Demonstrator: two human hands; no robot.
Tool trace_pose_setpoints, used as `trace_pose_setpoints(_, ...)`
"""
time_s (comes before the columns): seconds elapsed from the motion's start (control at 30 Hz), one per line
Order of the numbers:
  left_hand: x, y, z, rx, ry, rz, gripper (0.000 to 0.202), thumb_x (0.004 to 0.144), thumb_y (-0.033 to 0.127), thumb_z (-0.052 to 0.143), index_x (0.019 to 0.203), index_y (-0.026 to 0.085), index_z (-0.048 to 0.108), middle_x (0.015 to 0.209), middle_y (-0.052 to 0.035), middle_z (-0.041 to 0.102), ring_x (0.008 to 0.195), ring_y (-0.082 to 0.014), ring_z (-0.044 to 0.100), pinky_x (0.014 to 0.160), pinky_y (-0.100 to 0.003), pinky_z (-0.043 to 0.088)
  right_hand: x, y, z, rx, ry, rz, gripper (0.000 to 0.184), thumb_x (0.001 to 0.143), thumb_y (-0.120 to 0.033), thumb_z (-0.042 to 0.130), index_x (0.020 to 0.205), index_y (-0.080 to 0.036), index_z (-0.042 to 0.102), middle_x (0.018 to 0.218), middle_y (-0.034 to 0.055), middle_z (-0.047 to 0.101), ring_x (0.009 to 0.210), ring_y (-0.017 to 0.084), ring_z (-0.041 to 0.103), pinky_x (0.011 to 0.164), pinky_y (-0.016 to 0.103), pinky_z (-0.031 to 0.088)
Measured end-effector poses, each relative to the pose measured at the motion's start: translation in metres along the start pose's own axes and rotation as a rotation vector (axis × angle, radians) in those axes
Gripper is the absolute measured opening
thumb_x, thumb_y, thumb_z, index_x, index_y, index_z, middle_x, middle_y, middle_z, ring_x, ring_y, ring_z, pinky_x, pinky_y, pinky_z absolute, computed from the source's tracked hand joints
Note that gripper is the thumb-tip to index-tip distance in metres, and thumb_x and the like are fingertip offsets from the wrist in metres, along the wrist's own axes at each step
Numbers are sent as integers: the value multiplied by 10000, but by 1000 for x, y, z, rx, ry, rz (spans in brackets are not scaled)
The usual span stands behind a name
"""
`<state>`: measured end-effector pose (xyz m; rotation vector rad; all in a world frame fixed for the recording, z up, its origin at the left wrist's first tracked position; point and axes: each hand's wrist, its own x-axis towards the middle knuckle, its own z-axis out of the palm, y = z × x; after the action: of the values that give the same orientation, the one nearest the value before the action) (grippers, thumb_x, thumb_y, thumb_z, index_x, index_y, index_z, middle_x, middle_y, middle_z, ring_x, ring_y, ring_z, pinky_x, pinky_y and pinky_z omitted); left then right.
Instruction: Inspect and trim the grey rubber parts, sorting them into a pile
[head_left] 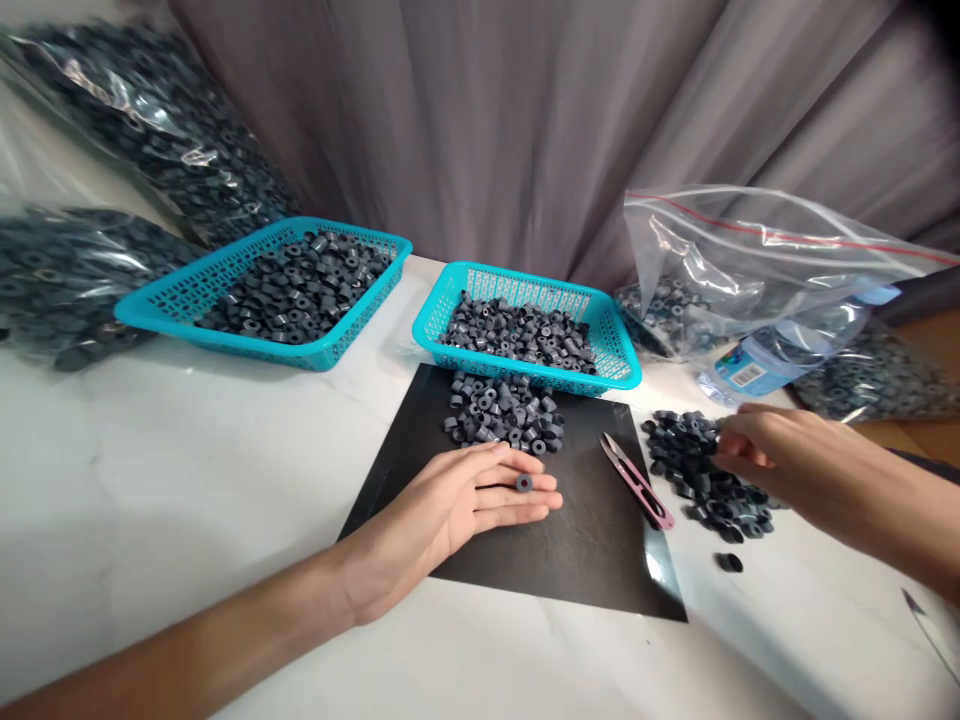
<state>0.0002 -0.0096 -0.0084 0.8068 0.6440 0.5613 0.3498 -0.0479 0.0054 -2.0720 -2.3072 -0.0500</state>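
Over the black mat point(585, 540), the left hand point(457, 492) extends uncurled, bearing a ring point(519, 482); right hand point(772, 446) curled, hold unclear.

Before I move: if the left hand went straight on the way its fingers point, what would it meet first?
Most likely the pink snips on the black sheet, though the left hand might pass above them; its height is unclear.

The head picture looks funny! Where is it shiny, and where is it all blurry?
Head view: white glare streaks the plastic bag at upper left and shines on the black sheet near its lower right corner; head view: the grey curtain looks soft and smeared; head view: the small ring on the left hand looks clearer.
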Motion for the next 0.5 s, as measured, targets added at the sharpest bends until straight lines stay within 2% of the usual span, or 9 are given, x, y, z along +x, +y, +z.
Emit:
trace_pose_setpoints(0.07,0,0,0,10,-6,5,347,1004,346,447,1025,106,697,1136,-150,730,1170,-309,659,1103,-432,445,-2,21,6,-105,-99,111,148,787,-310,595,656,-244,607,659,78,648,554,253,591,498,358,390)
trace_pose_setpoints(0.13,-1,0,1,26,3,12,333,1001,345,464,1025,109,697,1171,-147,717,1178,-305,652,1098,-425,446,-2,30,8,-120,-132,138,107,752,-291,633,658,-244,615,650,73,651,562,267,608,500,356,405)
trace_pose_setpoints(0.2,-1,1,2,65,26,7,279,982,339,521,1021,125,695,1188,-132,712,1171,-287,652,1082,-403,451,-2,32,5,-92,-124,118,119,773,-319,634,682,-243,637,656,68,658,576,270,624,514,361,428)
trace_pose_setpoints(0.27,-1,1,2,137,58,-5,202,944,316,602,1008,145,686,1147,-107,726,1125,-250,666,1024,-354,472,-3,29,-5,-49,-78,88,208,826,-404,598,696,-251,653,658,65,663,570,272,631,509,367,438)
trace_pose_setpoints(0.4,-1,-1,1,202,102,-10,106,906,255,654,966,168,661,1029,-60,736,966,-169,672,835,-260,483,-2,3,-31,42,159,-6,479,899,-638,431,705,-266,663,676,85,665,507,265,609,446,367,410)
trace_pose_setpoints(0.5,-1,-2,1,102,92,-27,135,950,220,557,1017,154,654,1066,-97,740,958,-178,684,837,-278,481,3,-37,-45,184,114,-131,312,940,-514,509,843,-272,680,832,69,705,623,238,653,528,351,469)
